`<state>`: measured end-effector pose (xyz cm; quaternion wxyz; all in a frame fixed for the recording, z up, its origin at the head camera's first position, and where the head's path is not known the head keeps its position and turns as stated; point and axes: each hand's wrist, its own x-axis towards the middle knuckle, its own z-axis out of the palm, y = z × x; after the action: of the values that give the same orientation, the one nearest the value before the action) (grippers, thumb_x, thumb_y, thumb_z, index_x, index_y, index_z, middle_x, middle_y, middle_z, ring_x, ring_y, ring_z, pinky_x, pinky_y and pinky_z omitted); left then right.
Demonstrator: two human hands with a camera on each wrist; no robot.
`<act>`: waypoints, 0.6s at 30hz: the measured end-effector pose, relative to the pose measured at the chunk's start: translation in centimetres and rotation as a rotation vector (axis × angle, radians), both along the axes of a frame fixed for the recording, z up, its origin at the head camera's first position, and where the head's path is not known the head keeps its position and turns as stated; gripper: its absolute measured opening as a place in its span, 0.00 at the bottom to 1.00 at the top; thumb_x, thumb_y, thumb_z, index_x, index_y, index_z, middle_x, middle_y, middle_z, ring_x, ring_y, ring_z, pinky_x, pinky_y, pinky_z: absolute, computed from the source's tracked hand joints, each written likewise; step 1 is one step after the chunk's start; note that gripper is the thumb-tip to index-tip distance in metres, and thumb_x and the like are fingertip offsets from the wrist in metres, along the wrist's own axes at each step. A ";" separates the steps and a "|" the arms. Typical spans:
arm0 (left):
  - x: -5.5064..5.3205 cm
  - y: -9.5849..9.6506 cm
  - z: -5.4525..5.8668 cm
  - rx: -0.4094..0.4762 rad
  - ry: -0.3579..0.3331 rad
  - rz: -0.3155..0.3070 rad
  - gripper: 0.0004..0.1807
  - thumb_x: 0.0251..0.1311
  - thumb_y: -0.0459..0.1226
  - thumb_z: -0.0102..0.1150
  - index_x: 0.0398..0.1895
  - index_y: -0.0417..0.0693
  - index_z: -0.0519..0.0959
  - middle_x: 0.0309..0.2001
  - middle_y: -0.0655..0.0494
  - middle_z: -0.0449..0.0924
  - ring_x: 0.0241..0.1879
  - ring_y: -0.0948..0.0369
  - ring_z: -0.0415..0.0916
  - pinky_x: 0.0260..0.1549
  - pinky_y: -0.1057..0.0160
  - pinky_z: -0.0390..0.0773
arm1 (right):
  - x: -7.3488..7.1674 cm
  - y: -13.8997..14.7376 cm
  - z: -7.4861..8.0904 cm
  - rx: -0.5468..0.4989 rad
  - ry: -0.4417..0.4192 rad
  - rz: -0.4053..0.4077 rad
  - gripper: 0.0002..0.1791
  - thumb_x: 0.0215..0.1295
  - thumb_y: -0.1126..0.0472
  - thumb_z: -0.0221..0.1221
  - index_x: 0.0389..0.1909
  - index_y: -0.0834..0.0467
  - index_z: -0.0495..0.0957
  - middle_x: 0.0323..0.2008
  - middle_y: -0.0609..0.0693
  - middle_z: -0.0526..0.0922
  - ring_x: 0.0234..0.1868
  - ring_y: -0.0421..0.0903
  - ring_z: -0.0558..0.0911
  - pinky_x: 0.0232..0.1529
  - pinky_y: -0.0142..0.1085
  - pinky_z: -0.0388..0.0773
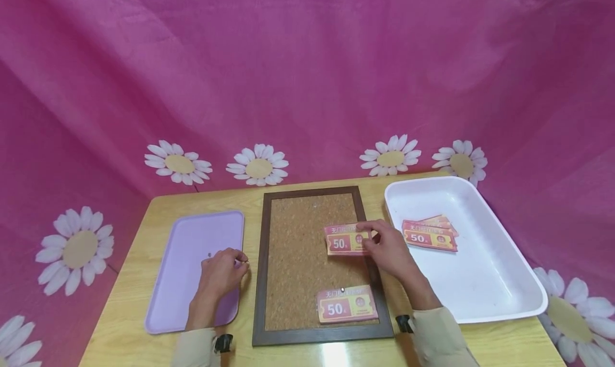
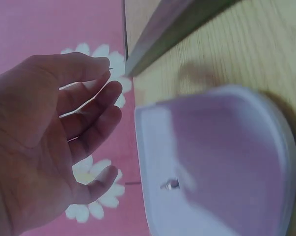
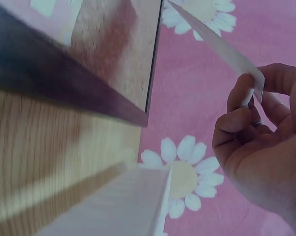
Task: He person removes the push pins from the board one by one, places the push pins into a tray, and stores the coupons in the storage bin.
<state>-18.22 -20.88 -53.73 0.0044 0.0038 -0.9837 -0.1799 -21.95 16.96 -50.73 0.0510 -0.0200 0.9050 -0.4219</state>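
My right hand (image 1: 391,248) pinches a red and yellow coupon marked 50 (image 1: 343,242) by its right end, above the framed cork board (image 1: 293,271). The right wrist view catches that coupon edge-on between thumb and fingers. Lower on the board lies a second coupon (image 1: 347,307), a small pushpin (image 1: 343,289) at its top edge. Between the purple tray (image 1: 192,276) and the board, my left hand (image 1: 222,273) holds a tiny pushpin at thumb and fingertip; only its thin dark point (image 2: 111,68) shows. Another metallic pushpin (image 2: 172,184) lies in the tray.
On the right stands a white tray (image 1: 485,287) with several more coupons (image 1: 430,234) overlapping inside it. All of this rests on a wooden table (image 1: 125,281). A pink curtain with white daisies (image 1: 307,89) hangs behind the table and at its sides.
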 end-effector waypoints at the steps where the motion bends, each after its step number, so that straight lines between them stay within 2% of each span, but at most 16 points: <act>1: 0.1 -0.3 0.0 0.003 -0.004 0.008 0.07 0.53 0.42 0.61 0.32 0.51 0.83 0.40 0.53 0.85 0.45 0.50 0.79 0.45 0.38 0.67 | 0.0 0.2 0.1 0.006 0.001 -0.010 0.19 0.62 0.61 0.58 0.55 0.48 0.78 0.49 0.51 0.77 0.39 0.49 0.74 0.29 0.35 0.74; 5: 0.3 -1.6 0.0 0.014 -0.011 0.037 0.09 0.53 0.41 0.59 0.34 0.50 0.84 0.43 0.51 0.85 0.48 0.47 0.79 0.45 0.37 0.66 | 0.0 1.2 0.4 0.025 0.005 -0.041 0.20 0.63 0.61 0.58 0.57 0.50 0.77 0.49 0.53 0.76 0.38 0.49 0.74 0.28 0.34 0.74; 10: 0.8 -3.0 0.3 0.019 -0.009 0.079 0.09 0.52 0.41 0.58 0.33 0.51 0.84 0.42 0.51 0.85 0.46 0.47 0.80 0.41 0.38 0.68 | -0.1 2.5 0.8 0.036 0.001 -0.076 0.20 0.64 0.61 0.57 0.57 0.50 0.76 0.46 0.54 0.75 0.37 0.49 0.73 0.26 0.34 0.73; 15: 1.2 -4.4 0.4 0.033 -0.036 0.122 0.07 0.51 0.40 0.57 0.31 0.52 0.84 0.40 0.49 0.85 0.44 0.48 0.80 0.39 0.39 0.68 | -0.2 3.9 1.3 0.054 0.015 -0.100 0.21 0.64 0.61 0.57 0.59 0.51 0.76 0.50 0.55 0.75 0.39 0.50 0.73 0.28 0.34 0.72; 18: 1.4 -5.1 0.3 0.036 -0.050 0.135 0.07 0.51 0.40 0.58 0.29 0.52 0.83 0.43 0.46 0.85 0.44 0.47 0.80 0.38 0.39 0.67 | -0.2 4.7 1.4 0.069 0.028 -0.111 0.22 0.63 0.61 0.56 0.59 0.53 0.75 0.50 0.56 0.75 0.40 0.51 0.73 0.28 0.34 0.72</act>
<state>-16.84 -26.00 -53.39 -0.0082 0.0749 -0.9776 -0.1966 -22.18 21.68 -49.34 0.0155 0.0259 0.9193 -0.3924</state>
